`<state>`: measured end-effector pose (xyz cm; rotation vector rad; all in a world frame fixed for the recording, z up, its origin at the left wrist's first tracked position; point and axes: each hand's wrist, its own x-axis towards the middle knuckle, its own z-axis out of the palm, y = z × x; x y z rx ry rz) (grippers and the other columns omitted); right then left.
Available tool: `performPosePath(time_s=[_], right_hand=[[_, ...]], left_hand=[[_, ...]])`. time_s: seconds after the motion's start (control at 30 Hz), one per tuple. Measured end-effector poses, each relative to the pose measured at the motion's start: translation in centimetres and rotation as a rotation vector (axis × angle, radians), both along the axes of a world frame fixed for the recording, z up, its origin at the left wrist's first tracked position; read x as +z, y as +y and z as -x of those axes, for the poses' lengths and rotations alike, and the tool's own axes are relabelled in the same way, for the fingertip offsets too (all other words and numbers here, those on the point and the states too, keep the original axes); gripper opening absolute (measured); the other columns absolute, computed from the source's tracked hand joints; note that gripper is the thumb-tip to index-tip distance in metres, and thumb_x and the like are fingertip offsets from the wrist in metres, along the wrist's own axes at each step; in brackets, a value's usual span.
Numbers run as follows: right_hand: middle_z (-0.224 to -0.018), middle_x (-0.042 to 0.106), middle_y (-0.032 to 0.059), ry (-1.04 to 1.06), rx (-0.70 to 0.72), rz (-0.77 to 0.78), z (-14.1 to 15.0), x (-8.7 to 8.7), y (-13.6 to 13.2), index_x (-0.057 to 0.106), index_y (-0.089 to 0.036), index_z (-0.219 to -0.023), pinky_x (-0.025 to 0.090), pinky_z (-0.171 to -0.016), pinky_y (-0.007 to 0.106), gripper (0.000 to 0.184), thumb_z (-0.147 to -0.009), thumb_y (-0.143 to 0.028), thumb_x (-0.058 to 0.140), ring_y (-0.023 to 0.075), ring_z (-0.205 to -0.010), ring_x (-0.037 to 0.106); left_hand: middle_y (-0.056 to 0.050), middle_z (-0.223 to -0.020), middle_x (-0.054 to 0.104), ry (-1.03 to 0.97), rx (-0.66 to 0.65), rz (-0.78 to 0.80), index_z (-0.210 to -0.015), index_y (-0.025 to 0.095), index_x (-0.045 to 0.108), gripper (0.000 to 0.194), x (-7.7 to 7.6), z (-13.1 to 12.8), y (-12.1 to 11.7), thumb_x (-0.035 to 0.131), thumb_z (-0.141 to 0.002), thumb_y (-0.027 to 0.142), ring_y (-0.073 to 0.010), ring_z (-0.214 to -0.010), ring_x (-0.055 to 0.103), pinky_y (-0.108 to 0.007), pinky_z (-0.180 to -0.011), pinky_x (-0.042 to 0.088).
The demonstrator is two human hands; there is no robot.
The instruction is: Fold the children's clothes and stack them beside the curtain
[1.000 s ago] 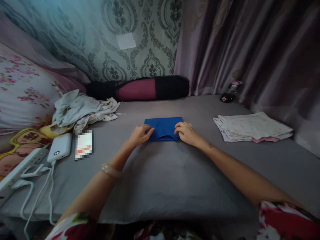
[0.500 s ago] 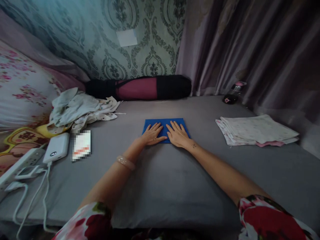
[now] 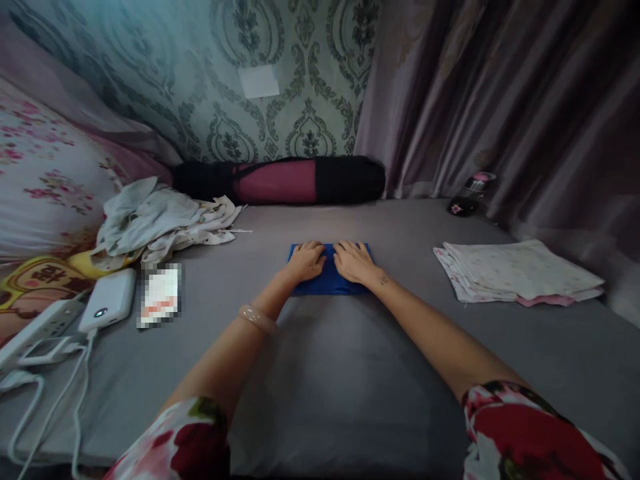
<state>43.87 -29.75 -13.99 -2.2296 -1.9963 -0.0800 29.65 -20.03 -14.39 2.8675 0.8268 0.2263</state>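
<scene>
A folded blue cloth (image 3: 331, 280) lies flat on the grey sheet in front of me. My left hand (image 3: 306, 260) is on its left half, with the fingers bent down over the far edge. On the right half, my right hand (image 3: 354, 261) has its fingers bent at the same far edge. Both hands appear to grip that edge, though the fingertips are largely hidden from me. The near part of the cloth shows between and below the hands.
A stack of folded pale cloths (image 3: 520, 270) lies to the right, with a dark bottle (image 3: 465, 197) behind it. Crumpled clothes (image 3: 165, 213), a white power bank (image 3: 109, 300) and a power strip (image 3: 47, 327) with cables are on the left. A black and maroon roll bag (image 3: 275, 183) lies along the wall.
Both hands have moved from lying flat with fingers stretched out on the cloth to its far edge, where the fingers have bent. More of the cloth's near side shows.
</scene>
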Motion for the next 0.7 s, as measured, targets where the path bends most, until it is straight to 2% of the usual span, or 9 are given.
performPosePath(time_s=[0.07,0.13,0.3,0.57,0.7], right_hand=[[-0.149,0.039,0.0146,-0.003,0.021,-0.036,-0.1,-0.7,0.6,0.043,-0.01,-0.141,0.019,-0.114,0.048,0.053,-0.094,-0.027,0.026,0.027,-0.139,0.03],[-0.153,0.033,0.0126,0.018,0.042,-0.003,-0.2,-1.8,1.0,0.037,-0.008,-0.145,0.015,-0.116,0.048,0.056,-0.093,-0.028,0.026,0.0256,-0.143,0.023],[-0.152,0.035,0.0101,0.054,0.045,0.03,-0.6,-3.5,1.3,0.037,-0.009,-0.146,0.015,-0.117,0.046,0.058,-0.094,-0.03,0.024,0.0241,-0.142,0.024],[-0.152,0.034,0.0101,0.068,0.043,0.038,-0.6,-3.3,1.4,0.036,-0.011,-0.146,0.015,-0.117,0.048,0.057,-0.094,-0.031,0.025,0.024,-0.143,0.023],[-0.153,0.032,0.0106,0.099,0.041,0.083,-0.7,-2.6,1.2,0.034,-0.01,-0.147,0.015,-0.117,0.048,0.057,-0.095,-0.031,0.024,0.024,-0.143,0.022]], left_hand=[[-0.011,-0.148,0.042,-0.038,0.063,-0.082,-0.137,0.017,0.046,0.048,-0.8,-0.7,0.0,0.034,-0.092,0.025,-0.0276,-0.138,0.034,-0.048,-0.113,0.025],[-0.011,-0.151,0.038,-0.006,0.063,-0.101,-0.142,0.015,0.041,0.052,-1.8,-1.2,-0.1,0.033,-0.092,0.026,-0.0289,-0.141,0.027,-0.051,-0.115,0.02],[-0.011,-0.15,0.039,0.038,0.051,-0.104,-0.144,0.015,0.039,0.053,-3.4,-1.6,-0.3,0.027,-0.094,0.032,-0.0294,-0.14,0.031,-0.052,-0.115,0.021],[-0.01,-0.15,0.039,0.034,0.047,-0.123,-0.145,0.02,0.037,0.052,-3.6,-1.6,-0.1,0.027,-0.095,0.032,-0.0294,-0.14,0.031,-0.052,-0.114,0.021],[-0.01,-0.152,0.037,0.07,0.056,-0.074,-0.144,0.02,0.038,0.051,-3.0,-1.5,0.0,0.028,-0.096,0.034,-0.0295,-0.141,0.03,-0.051,-0.114,0.02]])
